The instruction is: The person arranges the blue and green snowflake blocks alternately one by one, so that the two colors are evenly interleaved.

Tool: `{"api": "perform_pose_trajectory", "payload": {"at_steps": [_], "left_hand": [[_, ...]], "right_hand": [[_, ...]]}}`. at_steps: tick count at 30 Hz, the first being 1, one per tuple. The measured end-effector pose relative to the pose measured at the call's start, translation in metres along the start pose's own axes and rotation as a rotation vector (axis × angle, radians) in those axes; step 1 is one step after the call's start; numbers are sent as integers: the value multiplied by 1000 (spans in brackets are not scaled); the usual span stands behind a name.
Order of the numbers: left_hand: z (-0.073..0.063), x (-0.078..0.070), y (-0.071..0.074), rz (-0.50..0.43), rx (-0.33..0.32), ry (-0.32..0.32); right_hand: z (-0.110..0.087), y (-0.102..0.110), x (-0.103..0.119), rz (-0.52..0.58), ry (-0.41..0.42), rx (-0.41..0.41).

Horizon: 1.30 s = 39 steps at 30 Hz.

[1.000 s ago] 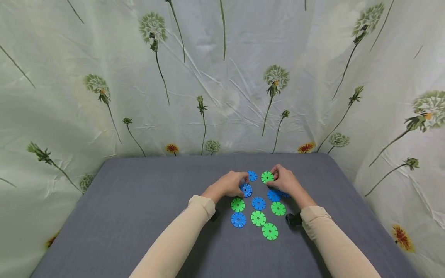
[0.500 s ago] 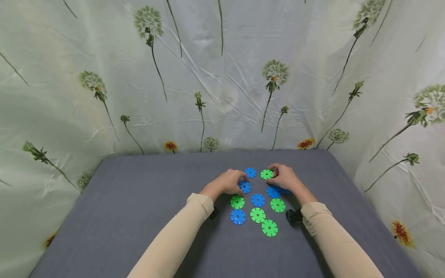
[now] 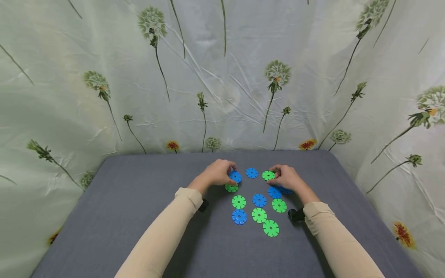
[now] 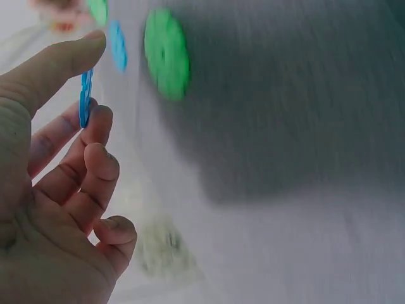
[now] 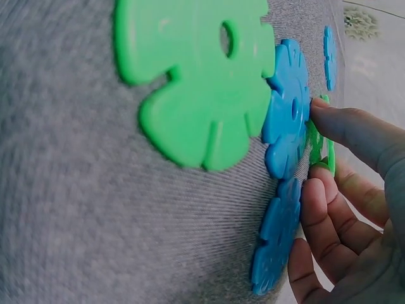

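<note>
Between its thumb and finger my left hand [image 3: 214, 172] pinches a blue notched plastic disc [image 3: 237, 178], seen edge-on in the left wrist view. Just below it, a green disc [image 3: 231, 189] lies on the cloth, partly covered in the head view. My right hand [image 3: 288, 179] pinches a green notched disc [image 3: 266, 173] by its right side. A blue disc [image 3: 249, 172] lies between the two hands. Under the right hand are blue discs [image 3: 272, 192], one of them partly hidden by the wrist.
Nearer the person, several green and blue discs lie flat, among them a blue one [image 3: 237, 220], a green one [image 3: 274, 231] and another green one [image 3: 282, 208]. A grey cloth [image 3: 139, 216] covers the table. Behind it hangs a flower-print curtain [image 3: 236, 77].
My left hand has picked up the blue disc and moved it away and to the left, uncovering a green disc. The right hand stays in place with its green disc.
</note>
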<state>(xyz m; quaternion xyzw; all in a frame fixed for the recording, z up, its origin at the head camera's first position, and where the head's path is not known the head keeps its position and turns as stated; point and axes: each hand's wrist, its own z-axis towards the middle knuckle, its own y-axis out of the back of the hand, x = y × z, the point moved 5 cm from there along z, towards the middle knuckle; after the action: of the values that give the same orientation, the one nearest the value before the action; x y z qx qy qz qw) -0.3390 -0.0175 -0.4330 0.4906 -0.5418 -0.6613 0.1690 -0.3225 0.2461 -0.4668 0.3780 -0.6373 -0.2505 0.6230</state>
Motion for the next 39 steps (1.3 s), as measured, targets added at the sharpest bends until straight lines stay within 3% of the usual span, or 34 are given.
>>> {"api": "perform_pose_trajectory", "payload": {"at_steps": [4,10,15,19,24,33,39], "left_hand": [[-18,35,31,-56,-66,53],[-63,111,69,-87,-146,194],[-108,168,83,-77,-179,317],[-135,197,85,-63,-183,361],[-154,212,82,-65,-167,375],[-150,212,67,-74,-169,320],[-155,214,67,-98,-171,325]], "right_hand": [[0,-1,0,-5,-1,-6],[0,-1,2,-9,2,-10],[1,0,7,-17,4,-18],[3,0,15,-30,24,-32],[8,-5,35,-22,61,-41],[17,-27,91,41,117,-19],[26,-62,140,71,146,13]]}}
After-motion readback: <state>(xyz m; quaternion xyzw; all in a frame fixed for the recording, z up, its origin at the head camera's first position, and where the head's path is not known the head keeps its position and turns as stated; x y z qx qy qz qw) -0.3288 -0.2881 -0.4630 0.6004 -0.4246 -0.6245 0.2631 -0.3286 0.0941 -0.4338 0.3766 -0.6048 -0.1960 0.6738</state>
